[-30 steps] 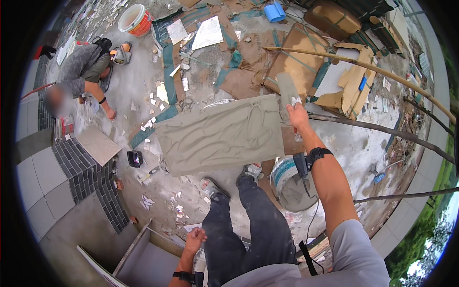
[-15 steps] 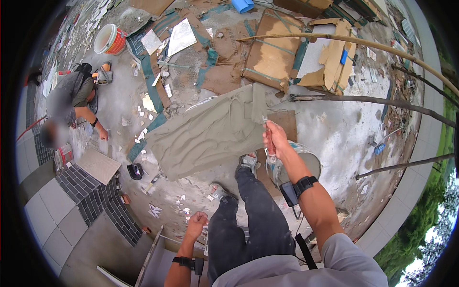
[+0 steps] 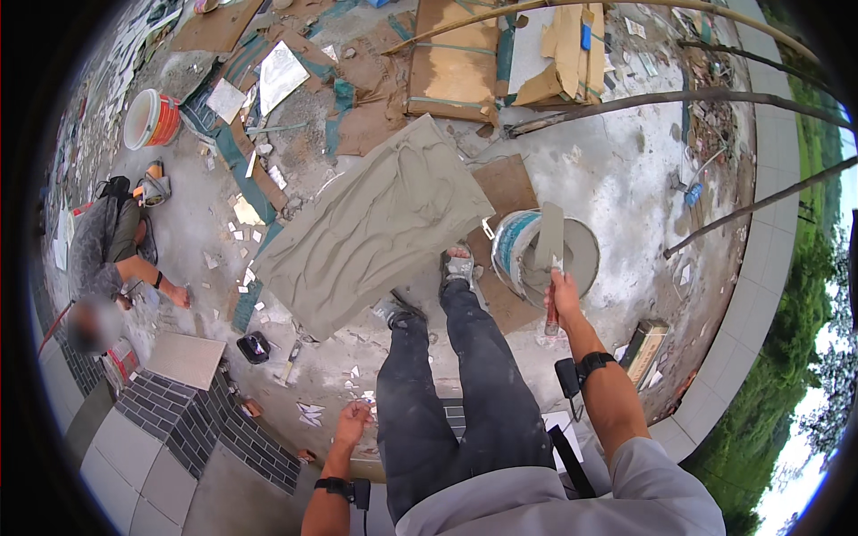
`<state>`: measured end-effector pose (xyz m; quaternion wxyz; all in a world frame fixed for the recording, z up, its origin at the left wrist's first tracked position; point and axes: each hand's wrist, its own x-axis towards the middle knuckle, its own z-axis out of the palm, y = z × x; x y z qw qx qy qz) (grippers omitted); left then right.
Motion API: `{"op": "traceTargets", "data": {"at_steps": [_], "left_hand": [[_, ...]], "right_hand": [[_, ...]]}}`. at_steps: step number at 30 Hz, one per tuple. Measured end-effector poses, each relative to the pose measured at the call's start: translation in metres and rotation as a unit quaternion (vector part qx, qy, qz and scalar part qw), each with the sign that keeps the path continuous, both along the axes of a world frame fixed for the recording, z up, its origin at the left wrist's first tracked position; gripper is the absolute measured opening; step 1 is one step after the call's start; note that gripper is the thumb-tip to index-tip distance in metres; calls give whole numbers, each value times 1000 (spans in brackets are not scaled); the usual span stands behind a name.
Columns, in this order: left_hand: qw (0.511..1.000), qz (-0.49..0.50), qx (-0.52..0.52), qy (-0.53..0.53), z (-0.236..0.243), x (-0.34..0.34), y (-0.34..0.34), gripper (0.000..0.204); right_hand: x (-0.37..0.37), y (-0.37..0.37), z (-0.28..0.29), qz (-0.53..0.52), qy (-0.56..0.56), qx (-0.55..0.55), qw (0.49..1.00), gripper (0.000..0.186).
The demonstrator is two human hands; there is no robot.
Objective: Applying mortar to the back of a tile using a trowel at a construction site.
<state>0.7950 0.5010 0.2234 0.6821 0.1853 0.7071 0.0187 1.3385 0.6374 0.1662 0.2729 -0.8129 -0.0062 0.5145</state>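
My right hand (image 3: 563, 299) is closed round the reddish handle of a trowel (image 3: 551, 237). Its long flat blade, smeared with grey, points away from me over the bucket (image 3: 509, 248). Wet grey mortar (image 3: 583, 255) fills that bucket, which stands to the right of my feet. A rectangular slab (image 3: 375, 223) lies ahead and to the left, its top spread with ridged grey mortar; the surface beneath is hidden. My left hand (image 3: 353, 422) hangs low beside my left leg, fingers curled in, with nothing visible in it.
At left a person (image 3: 112, 241) crouches, one hand near the ground. A red and white bucket (image 3: 154, 121), a black tray (image 3: 254, 347), a hammer (image 3: 290, 362) and tile shards surround the slab. Cardboard boxes (image 3: 456, 62) lie behind; wooden poles (image 3: 679, 96) reach in from the right.
My right hand has brought the trowel from the slab's right corner rightward and nearer, so its blade is now over the bucket. My left hand stays low. The whole view has shifted.
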Motion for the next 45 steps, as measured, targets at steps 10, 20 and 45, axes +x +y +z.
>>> {"op": "traceTargets", "data": {"at_steps": [10,20,45], "left_hand": [[998,-54,8,-29,-27,-46,15,10],[996,-84,16,3,-20,-67,-11,12],[978,209,11,21,-34,-76,-148,14]], "right_hand": [[-23,-147,-93,-163,-84,17,983,34],[-83,-246,21,-30,2,-153,988,34],[-216,368,90,816,-509,-3,274,16]]}}
